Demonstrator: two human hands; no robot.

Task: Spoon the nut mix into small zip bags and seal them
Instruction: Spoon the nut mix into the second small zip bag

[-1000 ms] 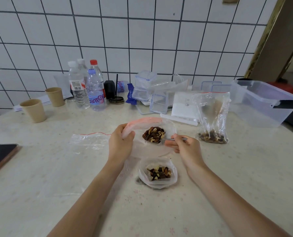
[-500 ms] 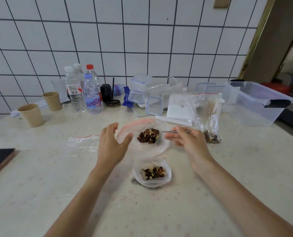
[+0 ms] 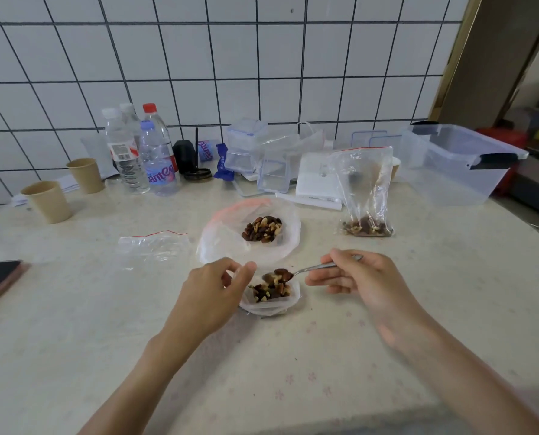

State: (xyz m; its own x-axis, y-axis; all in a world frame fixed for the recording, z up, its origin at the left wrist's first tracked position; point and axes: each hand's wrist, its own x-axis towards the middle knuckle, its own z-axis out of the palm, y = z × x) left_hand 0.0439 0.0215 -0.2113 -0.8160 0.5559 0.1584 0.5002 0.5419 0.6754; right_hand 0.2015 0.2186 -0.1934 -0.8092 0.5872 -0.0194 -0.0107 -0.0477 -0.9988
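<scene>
Your right hand [image 3: 360, 277] grips the spoon [image 3: 305, 270] by its handle, fingers curled round it, with the loaded bowl level over the small zip bag [image 3: 269, 298] so that no nuts spill. Your left hand [image 3: 213, 287] pinches the near-left rim of that bag between thumb and fingers, which keeps the mouth spread to receive the load. The nut mix [image 3: 263, 229] sits in the large open bag [image 3: 224, 233] just beyond. An empty zip bag [image 3: 153, 246] lies flat to the left, ready for later use.
</scene>
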